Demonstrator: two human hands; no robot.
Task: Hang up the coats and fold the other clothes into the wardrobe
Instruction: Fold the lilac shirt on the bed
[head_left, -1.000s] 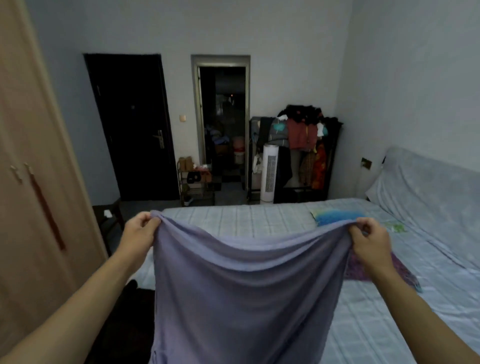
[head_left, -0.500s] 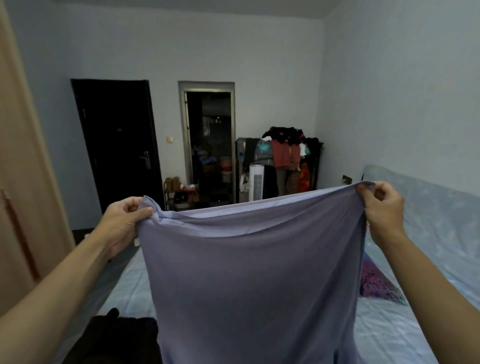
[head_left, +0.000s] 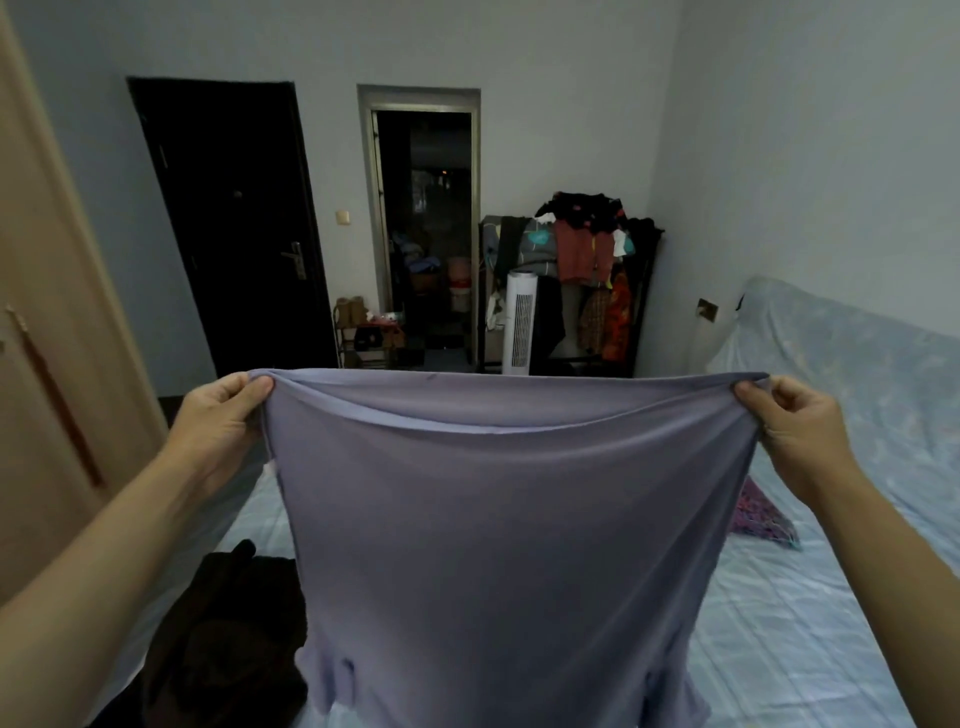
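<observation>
A lilac garment (head_left: 498, 525) hangs stretched out in front of me above the bed (head_left: 779, 639). My left hand (head_left: 221, 415) pinches its upper left corner and my right hand (head_left: 795, 426) pinches its upper right corner. The top edge is pulled nearly straight between them, and the cloth hangs down to the bottom of the view. The wooden wardrobe (head_left: 47, 364) stands at the far left with its door shut.
A dark garment (head_left: 223, 634) lies on the bed at lower left, a purple patterned cloth (head_left: 758, 514) at right. Across the room stand a black door (head_left: 234, 228), an open doorway (head_left: 426, 234), a white tower fan (head_left: 519, 322) and a loaded clothes rack (head_left: 587, 270).
Both hands have raised the lilac garment and drawn its top edge taut. The view has tilted up and back down, and the garment now hides the blue cloth on the bed.
</observation>
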